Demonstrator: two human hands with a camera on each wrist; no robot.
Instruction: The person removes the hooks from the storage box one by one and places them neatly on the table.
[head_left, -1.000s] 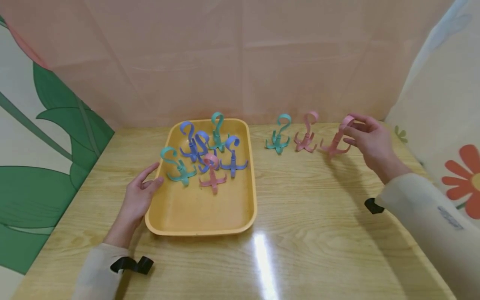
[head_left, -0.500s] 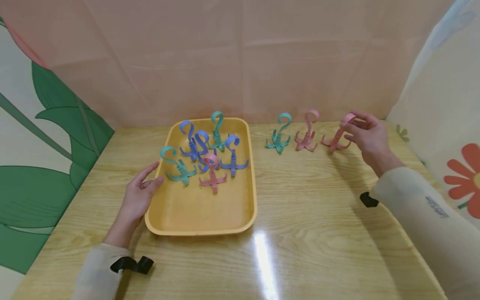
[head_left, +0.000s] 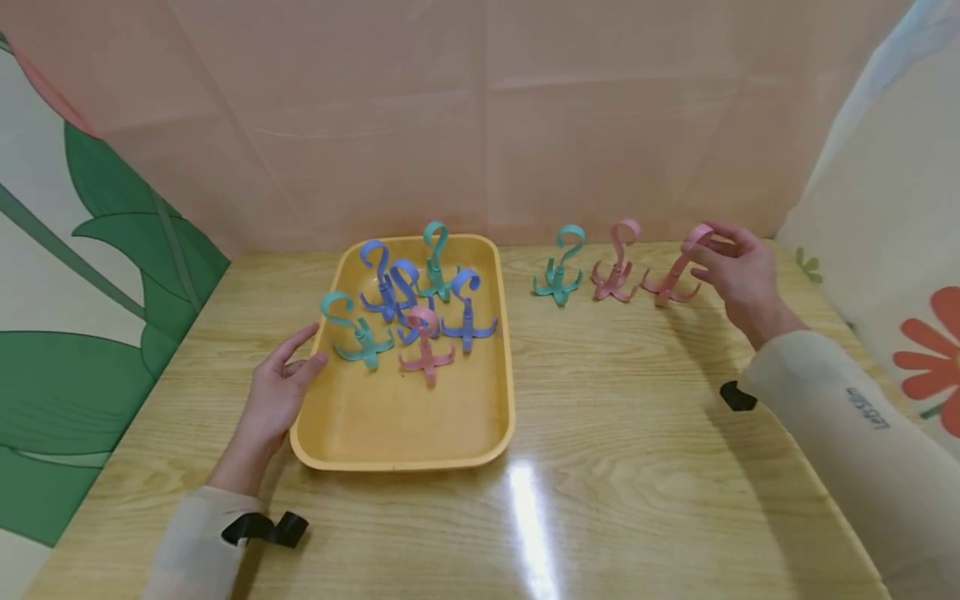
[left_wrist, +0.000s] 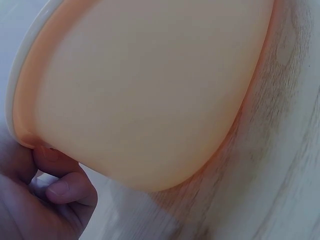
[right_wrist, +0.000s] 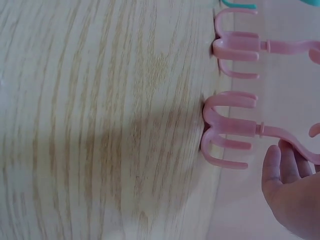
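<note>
On the pale wood-grain counter (head_left: 615,508), the yellow rectangular plastic tray (head_left: 405,433) seems part unloaded.
The left hand (head_left: 277,393) grips its rim; the right hand (head_left: 744,273), near the counter's far-right corner, pinches the top of a pink plastic multi-armed hook (head_left: 668,287). Another pink hook (head_left: 617,279) and a teal plastic hook (head_left: 558,286) stand along the far edge; six mixed-colour hooks (head_left: 426,348) seem left inside.

Wood-grain table (head_left: 637,467), pink backdrop (head_left: 480,125), green leaf mural (head_left: 52,383)

Hooks (head_left: 672,277) are pink, teal and blue; the tray (head_left: 405,425) yellow.
</note>
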